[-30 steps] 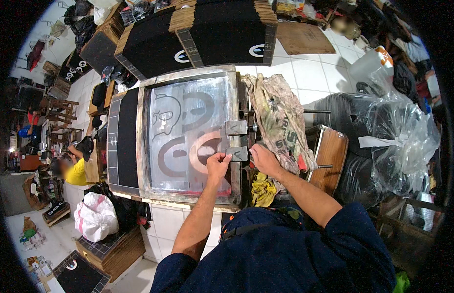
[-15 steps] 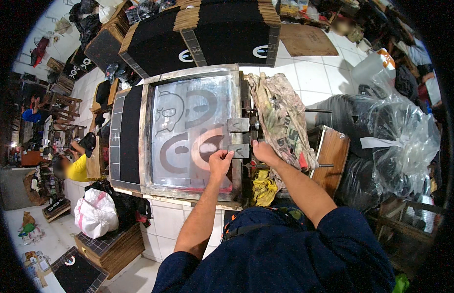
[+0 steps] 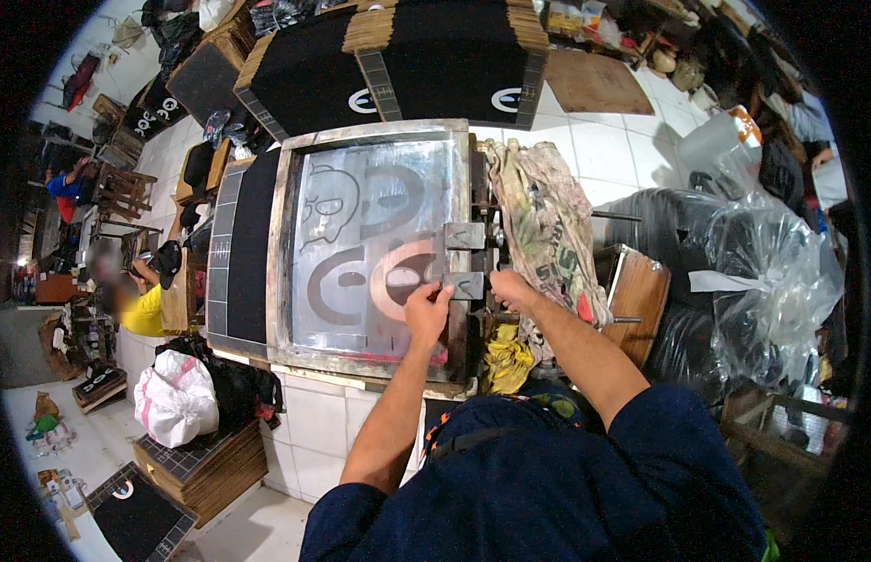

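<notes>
Since a second ago, our right hand [image 3: 513, 291] has curled in a bit, beside the lower metal plate [image 3: 463, 287]. Our left hand [image 3: 426, 314] bends its fingers at the plate's left edge. We can't tell what either grips. That plate, with a dark mark, sits at the screen's [image 3: 313, 323] right side. Dark letters show on the rag [image 3: 538, 220].

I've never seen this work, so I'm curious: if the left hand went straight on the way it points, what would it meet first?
Most likely the nearer grey metal plate at the right side of the frame; the left hand is already at its edge, though contact is hard to tell.
</notes>
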Demonstrator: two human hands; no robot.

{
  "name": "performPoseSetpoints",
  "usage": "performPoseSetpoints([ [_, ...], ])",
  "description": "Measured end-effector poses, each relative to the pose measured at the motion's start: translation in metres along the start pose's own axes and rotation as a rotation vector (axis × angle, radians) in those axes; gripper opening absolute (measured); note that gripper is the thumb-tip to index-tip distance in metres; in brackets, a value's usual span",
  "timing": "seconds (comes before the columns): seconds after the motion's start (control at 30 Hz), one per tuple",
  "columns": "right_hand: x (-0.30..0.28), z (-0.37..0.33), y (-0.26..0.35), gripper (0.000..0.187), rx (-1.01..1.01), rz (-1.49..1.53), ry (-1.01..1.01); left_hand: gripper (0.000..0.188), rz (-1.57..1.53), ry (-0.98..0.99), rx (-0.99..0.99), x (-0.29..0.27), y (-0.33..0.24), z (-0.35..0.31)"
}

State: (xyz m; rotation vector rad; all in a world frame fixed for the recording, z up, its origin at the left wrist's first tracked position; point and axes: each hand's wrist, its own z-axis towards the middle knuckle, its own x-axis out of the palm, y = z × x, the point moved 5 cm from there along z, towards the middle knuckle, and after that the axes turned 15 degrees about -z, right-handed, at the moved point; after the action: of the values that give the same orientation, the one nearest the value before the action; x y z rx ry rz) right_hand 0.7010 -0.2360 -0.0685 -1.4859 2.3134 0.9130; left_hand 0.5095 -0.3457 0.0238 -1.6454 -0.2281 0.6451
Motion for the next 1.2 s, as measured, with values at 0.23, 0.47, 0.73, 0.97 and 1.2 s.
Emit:
performPoseSetpoints([
  [0.23,-0.029,-0.058,0.024,0.056,-0.654,-0.227,-0.578,0.061,0.958,-0.439,0.008,-0.126,0.012,-0.033],
  [0.47,-0.013,-0.01,0.008,0.041,-0.139,-0.041,-0.075,0.06,0.902,-0.328,-0.135,-0.132,0.03,-0.028],
  [0.73,-0.035,-0.053,0.035,0.041,-0.607,-0.333,-0.484,0.057,0.892,-0.357,-0.11,-0.132,0.019,-0.028],
  [0.97,-0.009,-0.01,0.006,0.055,-0.406,-0.361,-0.431,0.055,0.916,-0.356,-0.109,-0.132,0.022,-0.027],
  [1.2,-0.018,-0.016,-0.001,0.054,-0.203,-0.133,-0.173,0.055,0.869,-0.333,-0.141,-0.132,0.02,-0.029],
])
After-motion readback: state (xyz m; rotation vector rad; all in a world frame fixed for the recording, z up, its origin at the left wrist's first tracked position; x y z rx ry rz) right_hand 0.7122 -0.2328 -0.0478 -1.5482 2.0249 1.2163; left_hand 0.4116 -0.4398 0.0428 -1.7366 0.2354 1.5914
